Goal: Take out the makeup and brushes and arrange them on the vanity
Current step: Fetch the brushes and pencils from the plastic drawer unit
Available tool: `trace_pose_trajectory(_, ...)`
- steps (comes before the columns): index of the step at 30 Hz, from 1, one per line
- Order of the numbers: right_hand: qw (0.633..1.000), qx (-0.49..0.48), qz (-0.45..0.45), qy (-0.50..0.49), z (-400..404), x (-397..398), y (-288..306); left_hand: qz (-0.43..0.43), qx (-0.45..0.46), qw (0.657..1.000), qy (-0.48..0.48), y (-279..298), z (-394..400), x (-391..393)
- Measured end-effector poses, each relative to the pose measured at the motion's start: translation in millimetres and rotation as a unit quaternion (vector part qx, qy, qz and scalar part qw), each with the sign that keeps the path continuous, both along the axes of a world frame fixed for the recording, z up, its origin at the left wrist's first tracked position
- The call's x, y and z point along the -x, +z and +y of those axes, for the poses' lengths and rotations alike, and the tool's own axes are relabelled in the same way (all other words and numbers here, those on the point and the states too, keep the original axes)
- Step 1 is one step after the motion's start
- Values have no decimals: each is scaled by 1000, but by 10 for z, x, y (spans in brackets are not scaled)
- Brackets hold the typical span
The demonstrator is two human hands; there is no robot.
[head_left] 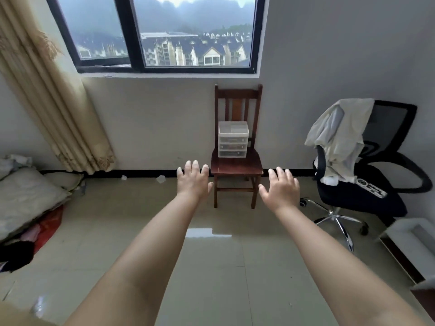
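A small clear plastic drawer unit [233, 139] with three drawers stands on the seat of a dark wooden chair [236, 165] against the far wall. Its drawers are closed and their contents are too dim to make out. Both my arms stretch forward over the floor. My left hand [193, 181] hangs in the air with fingers straight, left of the chair seat. My right hand [280, 188] is likewise spread, right of the seat. Neither hand touches anything.
A black office chair [367, 184] draped with a pale garment [339, 137] stands at the right. Bedding and clothes [26, 198] lie on the floor at the left, under a beige curtain [51, 90]. Glossy tiled floor [211, 255] lies between me and the wooden chair.
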State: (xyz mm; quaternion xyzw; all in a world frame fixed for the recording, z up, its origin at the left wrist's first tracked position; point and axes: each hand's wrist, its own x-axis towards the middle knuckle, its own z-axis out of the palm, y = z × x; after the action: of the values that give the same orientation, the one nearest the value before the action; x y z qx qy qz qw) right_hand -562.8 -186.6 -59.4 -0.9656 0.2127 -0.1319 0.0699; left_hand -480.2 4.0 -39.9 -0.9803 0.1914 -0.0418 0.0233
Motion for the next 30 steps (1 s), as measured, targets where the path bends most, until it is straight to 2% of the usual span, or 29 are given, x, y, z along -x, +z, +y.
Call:
trace_pose_trajectory(10,998,-32,43,28,-1348,-2839,-553,58,-2,998,21,-520,-1344,-2694)
trace_pose_trajectory(15,994,-53,80,52,-1682,-4020,-821,77,12,997,26,-722,-1731,-3858)
trace_pose_trajectory(21,987,-87,129,35,-2001,-5521,-1481,115,0,993,16,-1364,-2134,-5436)
trace_pose_trajectory(25,975,-152,162,-4,-2183,-6486,-2019,145,-16,989,-20,-1904,-2423,-6502)
trace_pose_trajectory(30,939,-309,146,-40,-2374,-7288,-2693,182,0,980,-75,-2489,-2810,-7436)
